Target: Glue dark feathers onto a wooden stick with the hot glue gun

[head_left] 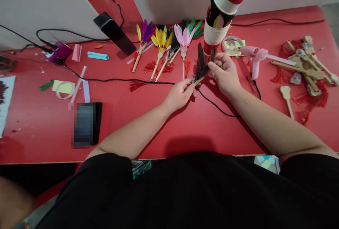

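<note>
My left hand point(181, 94) is closed round the wooden handle of a small black feather fan point(200, 68), tilted with its feathers up. My right hand point(225, 73) pinches a dark feather point(213, 55) between thumb and fingers, right beside the fan. Where the feather's lower end meets the fan is hard to make out. Behind my hands lie several finished-looking fans, among them a pink one point(182, 38), a yellow one point(161, 41) and a purple one point(146, 33). Close to my right hand stands a pink glue gun point(254, 57) with a glue stick in its back.
Paper cups point(217, 34) with feathers stand behind my right hand, near a tape roll point(233, 45). Wooden fan handles point(304, 63) with red tassels pile up at right. A black cable point(119, 80) crosses the red table point(127, 116). A phone-like device point(86, 124) lies at left.
</note>
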{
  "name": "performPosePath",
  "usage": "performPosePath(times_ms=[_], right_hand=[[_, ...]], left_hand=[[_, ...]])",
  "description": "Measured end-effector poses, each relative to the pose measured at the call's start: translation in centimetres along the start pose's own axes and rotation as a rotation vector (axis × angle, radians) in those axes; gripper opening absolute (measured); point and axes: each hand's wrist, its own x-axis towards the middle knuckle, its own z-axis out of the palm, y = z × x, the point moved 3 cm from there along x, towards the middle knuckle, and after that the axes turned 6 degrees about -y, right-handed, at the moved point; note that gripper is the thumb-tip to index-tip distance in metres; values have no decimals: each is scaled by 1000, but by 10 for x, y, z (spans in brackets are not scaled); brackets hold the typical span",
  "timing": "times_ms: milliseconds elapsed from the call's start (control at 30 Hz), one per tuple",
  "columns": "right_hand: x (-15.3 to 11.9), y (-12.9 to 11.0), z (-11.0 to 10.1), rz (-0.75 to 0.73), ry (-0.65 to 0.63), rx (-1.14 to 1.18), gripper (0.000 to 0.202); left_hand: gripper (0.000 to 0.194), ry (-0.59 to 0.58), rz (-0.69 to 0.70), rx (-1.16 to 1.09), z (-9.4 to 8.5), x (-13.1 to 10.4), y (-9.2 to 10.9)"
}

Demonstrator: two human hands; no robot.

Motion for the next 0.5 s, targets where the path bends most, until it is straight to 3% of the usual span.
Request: performPosePath(times_ms=[167,500], right_hand=[[-12,-14,17,-25,-183,-22,92],[-15,-22,23,-40,-242,-56,71]], left_hand=[[19,12,32,21,0,-1,2],[17,0,71,41,0,0,-4]])
